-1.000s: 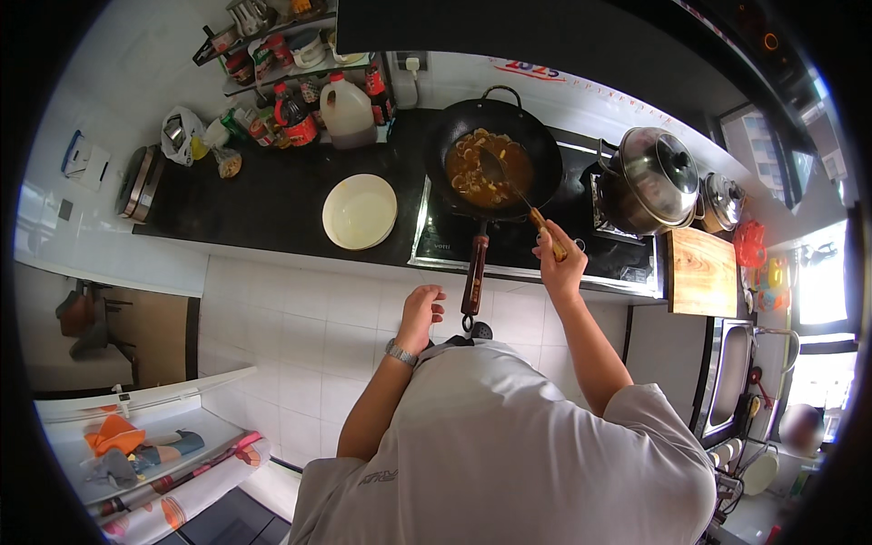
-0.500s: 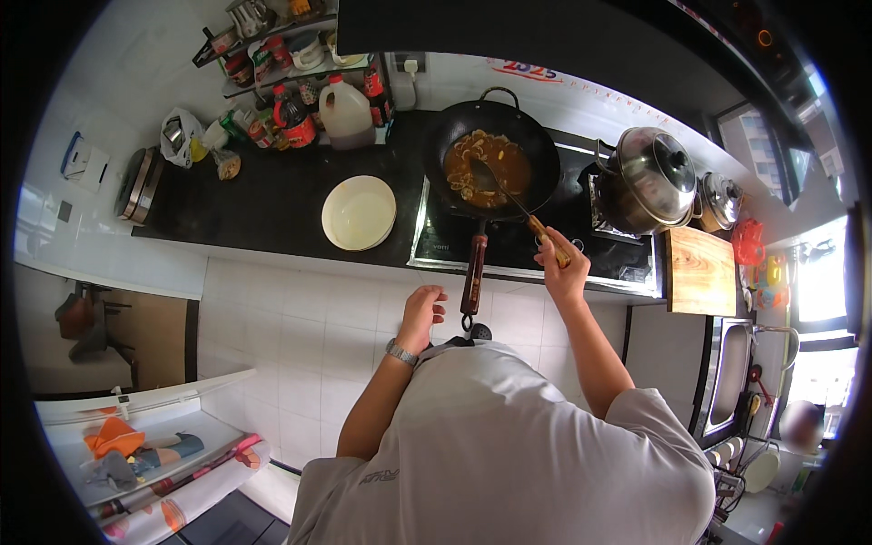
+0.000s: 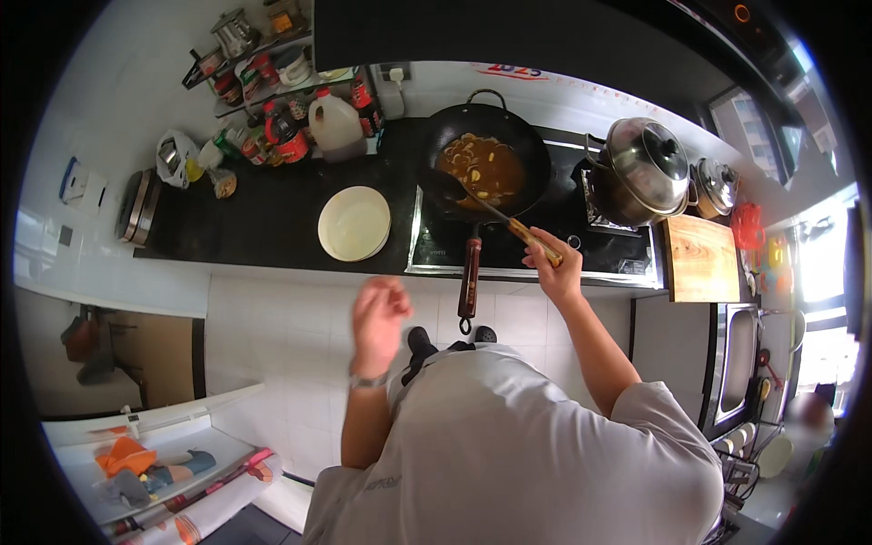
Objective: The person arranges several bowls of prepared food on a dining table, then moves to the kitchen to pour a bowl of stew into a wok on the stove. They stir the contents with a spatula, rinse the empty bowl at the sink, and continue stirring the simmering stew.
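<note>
My right hand (image 3: 556, 263) is closed around the wooden handle of a spatula (image 3: 520, 231). Its dark head rests at the left side of a black wok (image 3: 536, 173) on the stove, partly hidden in the food. Sliced pieces in brown sauce (image 3: 493, 174) cover the wok's bottom. The wok's long brown handle (image 3: 470, 277) points toward me, with neither hand on it. My left hand (image 3: 380, 318), with a watch at the wrist, is raised in front of the counter, touching nothing visible; motion blurs its fingers. A white bowl (image 3: 355, 223) stands on the counter beyond it.
A large lidded steel pot (image 3: 640, 173) sits on the right burner, a smaller pot (image 3: 715, 186) beyond it. A wooden cutting board (image 3: 701, 261) lies right of the stove. Bottles and a jug (image 3: 336, 125) stand at the back left, below a shelf of jars.
The spatula head has moved left across the wok, and my right hand slightly left and down with it. My left hand has moved left, away from the wok handle.
</note>
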